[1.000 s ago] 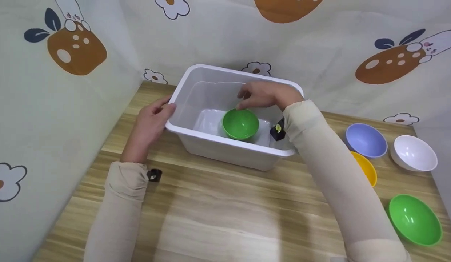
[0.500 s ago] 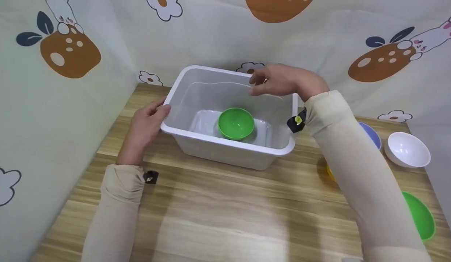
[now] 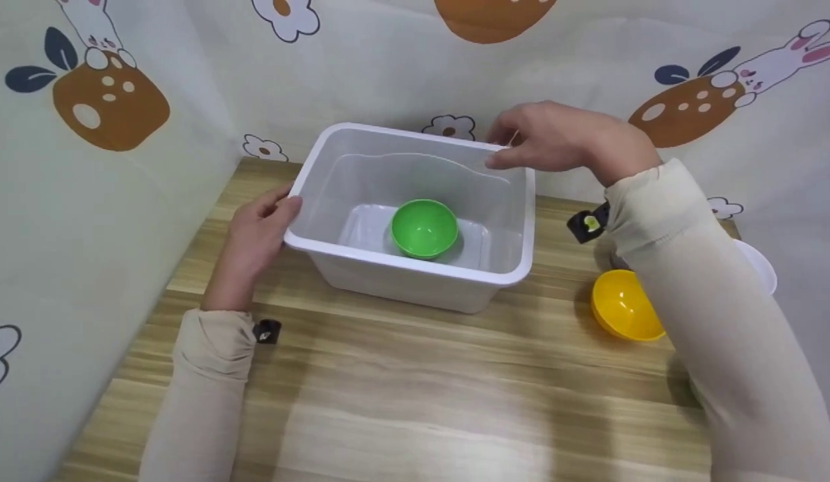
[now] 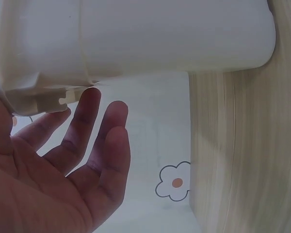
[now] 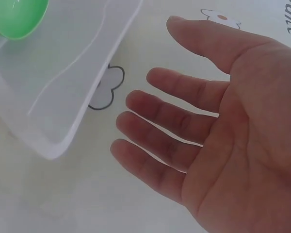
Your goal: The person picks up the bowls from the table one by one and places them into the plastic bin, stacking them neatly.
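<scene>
A white plastic tub (image 3: 401, 263) stands on the wooden table, and a small green bowl (image 3: 425, 229) sits upright on its floor. At the tub's left end my left hand (image 3: 254, 231) holds the rim, thumb on top; in the left wrist view its other fingers (image 4: 116, 160) are loosely bent under the rim, beside the outer wall. Over the tub's back right corner hovers my right hand (image 3: 555, 137), holding nothing. The right wrist view shows its palm and spread fingers (image 5: 160, 126) apart from the tub's edge (image 5: 82, 116).
To the right of the tub stands a yellow bowl (image 3: 626, 306), partly behind my right forearm. A white bowl (image 3: 756, 264) shows past the sleeve. Patterned cloth (image 3: 361, 60) forms walls behind and to the left of the table (image 3: 388, 375).
My right hand has risen out of the tub, away from the green bowl, and moved right to the back corner. My left hand stays on the rim. The view has shifted slightly.
</scene>
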`<state>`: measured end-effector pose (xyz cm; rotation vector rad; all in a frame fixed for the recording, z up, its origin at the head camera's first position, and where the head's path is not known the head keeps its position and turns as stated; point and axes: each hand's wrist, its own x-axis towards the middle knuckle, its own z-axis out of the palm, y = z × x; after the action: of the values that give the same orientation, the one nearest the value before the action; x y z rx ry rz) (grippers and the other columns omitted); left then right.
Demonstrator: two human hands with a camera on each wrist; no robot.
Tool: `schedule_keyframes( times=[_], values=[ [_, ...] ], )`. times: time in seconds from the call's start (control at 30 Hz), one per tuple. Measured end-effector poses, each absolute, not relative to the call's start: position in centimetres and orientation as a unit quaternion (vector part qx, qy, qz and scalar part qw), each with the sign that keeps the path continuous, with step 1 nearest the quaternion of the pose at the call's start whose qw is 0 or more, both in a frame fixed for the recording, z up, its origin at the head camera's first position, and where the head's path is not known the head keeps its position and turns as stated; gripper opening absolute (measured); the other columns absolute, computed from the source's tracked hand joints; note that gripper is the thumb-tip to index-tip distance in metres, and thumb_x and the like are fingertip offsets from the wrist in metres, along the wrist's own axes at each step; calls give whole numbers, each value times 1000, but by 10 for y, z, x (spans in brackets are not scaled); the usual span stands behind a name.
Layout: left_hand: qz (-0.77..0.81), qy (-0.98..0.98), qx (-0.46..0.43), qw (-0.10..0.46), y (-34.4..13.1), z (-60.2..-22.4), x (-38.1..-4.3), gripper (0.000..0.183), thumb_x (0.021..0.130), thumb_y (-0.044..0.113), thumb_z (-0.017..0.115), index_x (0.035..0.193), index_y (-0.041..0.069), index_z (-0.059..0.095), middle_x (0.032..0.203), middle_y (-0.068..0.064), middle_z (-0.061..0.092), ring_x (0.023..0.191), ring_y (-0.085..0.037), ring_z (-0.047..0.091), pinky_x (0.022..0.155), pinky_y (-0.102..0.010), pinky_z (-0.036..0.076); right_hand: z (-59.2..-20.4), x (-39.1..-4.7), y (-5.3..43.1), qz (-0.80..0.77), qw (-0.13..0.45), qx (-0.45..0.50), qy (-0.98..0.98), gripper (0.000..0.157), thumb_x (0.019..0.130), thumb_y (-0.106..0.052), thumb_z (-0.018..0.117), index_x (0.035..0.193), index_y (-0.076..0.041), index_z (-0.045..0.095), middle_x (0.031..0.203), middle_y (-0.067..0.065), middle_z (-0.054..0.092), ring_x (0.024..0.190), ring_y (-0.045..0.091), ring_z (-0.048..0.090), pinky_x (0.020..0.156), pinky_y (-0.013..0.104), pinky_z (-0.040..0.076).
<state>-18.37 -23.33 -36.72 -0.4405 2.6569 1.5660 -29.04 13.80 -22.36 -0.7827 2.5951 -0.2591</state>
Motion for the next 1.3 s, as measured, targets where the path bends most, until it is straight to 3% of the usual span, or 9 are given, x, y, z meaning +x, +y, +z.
schedule_keyframes(
  times=[0.23, 0.47, 0.83, 1.07, 1.3],
  values=[
    [513, 848, -136, 5, -234, -368, -184, 60, 102, 55, 49, 154, 25, 47, 152, -11, 55, 128, -28, 56, 110, -46, 46, -222, -284, 153, -89, 165, -274, 943, 56, 101, -40, 61, 146, -7, 53, 151, 21, 46, 133, 41, 52, 108, 57, 49],
    [516, 846, -135, 0, -234, -369, -183, 58, 103, 53, 49, 153, 24, 49, 153, -10, 54, 130, -29, 54, 113, -48, 44, -220, -274, 166, -115, 135, -258, 950, 65, 100, -40, 64, 154, -13, 40, 157, 21, 31, 136, 42, 46, 108, 57, 49],
    [513, 845, -147, 13, -231, -368, -185, 60, 103, 56, 47, 154, 26, 45, 158, -7, 49, 136, -30, 53, 116, -52, 42, -225, -260, 196, -124, 111, -251, 954, 69, 99, -44, 63, 156, -17, 35, 155, 21, 33, 136, 42, 47, 106, 60, 50],
    [510, 849, -140, 6, -230, -372, -185, 58, 103, 54, 48, 154, 26, 47, 158, -6, 49, 139, -30, 51, 118, -52, 40, -237, -252, 222, -135, 97, -241, 956, 70, 97, -44, 67, 154, -15, 38, 154, 22, 28, 132, 42, 45, 105, 61, 49],
    [518, 842, -151, 4, -232, -372, -187, 57, 102, 55, 49, 153, 28, 48, 156, -6, 52, 132, -28, 54, 114, -47, 43, -250, -248, 248, -135, 82, -220, 963, 75, 93, -45, 72, 152, -10, 41, 146, 25, 33, 125, 41, 41, 105, 63, 42]
  ],
)
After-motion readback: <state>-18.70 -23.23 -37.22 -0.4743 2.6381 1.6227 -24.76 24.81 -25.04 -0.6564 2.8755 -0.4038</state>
